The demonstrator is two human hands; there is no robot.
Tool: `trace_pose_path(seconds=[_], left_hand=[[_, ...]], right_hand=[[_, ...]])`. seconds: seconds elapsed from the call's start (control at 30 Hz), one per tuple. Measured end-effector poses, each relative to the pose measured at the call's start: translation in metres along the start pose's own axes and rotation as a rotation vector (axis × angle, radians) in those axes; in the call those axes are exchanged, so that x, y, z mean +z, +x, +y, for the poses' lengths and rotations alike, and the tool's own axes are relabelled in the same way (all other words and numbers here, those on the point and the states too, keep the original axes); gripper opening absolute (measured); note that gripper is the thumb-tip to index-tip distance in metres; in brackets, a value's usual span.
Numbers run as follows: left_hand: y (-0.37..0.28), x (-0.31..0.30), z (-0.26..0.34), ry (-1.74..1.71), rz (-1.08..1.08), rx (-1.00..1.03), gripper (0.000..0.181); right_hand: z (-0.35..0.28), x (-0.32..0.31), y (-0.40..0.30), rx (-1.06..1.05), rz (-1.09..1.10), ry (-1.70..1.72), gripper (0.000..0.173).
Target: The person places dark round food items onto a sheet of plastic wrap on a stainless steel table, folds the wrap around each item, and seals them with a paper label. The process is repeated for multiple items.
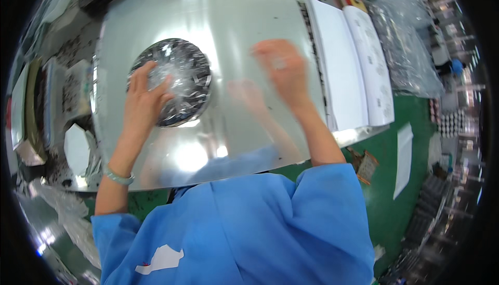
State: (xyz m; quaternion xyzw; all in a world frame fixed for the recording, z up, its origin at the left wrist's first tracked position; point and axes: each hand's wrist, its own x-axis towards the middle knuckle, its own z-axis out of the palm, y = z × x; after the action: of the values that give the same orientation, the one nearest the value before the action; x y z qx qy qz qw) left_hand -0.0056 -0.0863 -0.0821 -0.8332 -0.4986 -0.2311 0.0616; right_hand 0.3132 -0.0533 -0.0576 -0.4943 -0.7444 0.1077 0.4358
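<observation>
A round, dark, shallow item (187, 90) lies on a glossy sheet-covered worktop (234, 23). Crinkled clear film or small clear plastic pieces glint over its top; which of these cannot be told. My left hand (144, 94) rests on its left part, thumb and fingers spread over the shiny plastic. A pale green bangle (119, 175) circles that wrist. To the right, my right hand (282, 68) is raised above the worktop, blurred by motion, fingers curled. Something small and whitish may be at its fingers, too blurred to identify. The worktop mirrors this hand and forearm.
White paper sheets (339, 62) and a curled printed sheet (370, 66) lie along the right edge. Clear plastic bags (405, 43) are heaped beyond. At left are a clear bin (76, 90) and a white piece (77, 150). Scraps of cardboard (366, 167) litter the green floor (384, 203).
</observation>
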Motion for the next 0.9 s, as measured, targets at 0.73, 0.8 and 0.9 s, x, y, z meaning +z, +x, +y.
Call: trace_pose_path(seconds=[0.73, 0.8, 0.9], left_hand=[[0.016, -0.014, 0.011, 0.034, -0.218, 0.032, 0.04], [0.015, -0.017, 0.012, 0.031, -0.225, 0.03, 0.041], [0.017, -0.024, 0.013, 0.002, -0.217, 0.065, 0.042]], right_hand=[[0.241, -0.254, -0.229, 0.628, 0.526, -1.031, 0.017], [0.236, -0.258, -0.22, 0.883, 0.558, -0.873, 0.017], [0.23, -0.275, -0.204, 1.124, 0.516, -0.74, 0.02]])
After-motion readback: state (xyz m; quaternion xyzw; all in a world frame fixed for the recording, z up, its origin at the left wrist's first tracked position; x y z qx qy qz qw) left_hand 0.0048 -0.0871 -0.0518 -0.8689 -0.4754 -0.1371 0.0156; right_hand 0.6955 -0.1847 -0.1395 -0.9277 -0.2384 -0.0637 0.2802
